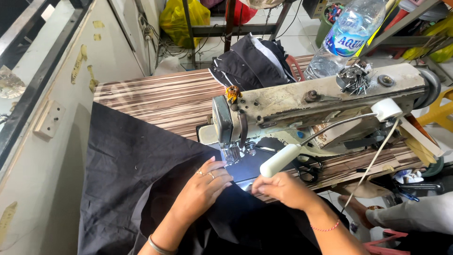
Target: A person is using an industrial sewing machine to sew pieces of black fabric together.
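Observation:
A large piece of black fabric [127, 170] lies over the striped wooden table [155, 97] and runs under the presser foot [231, 153] of a worn cream sewing machine [302, 101]. My left hand [205, 186] rests flat on the fabric just left of the foot, fingers spread, rings on two fingers. My right hand [283, 189] pinches the fabric edge in front of the needle plate, below the white head of a gooseneck lamp [281, 160] that lights the spot.
A plastic water bottle [347, 35] and a clump of small metal parts [354, 78] sit on top of the machine. Dark folded cloth [252, 61] is piled behind it. Black scissors [309, 170] lie right of the lamp. Another person's foot [354, 208] shows at lower right.

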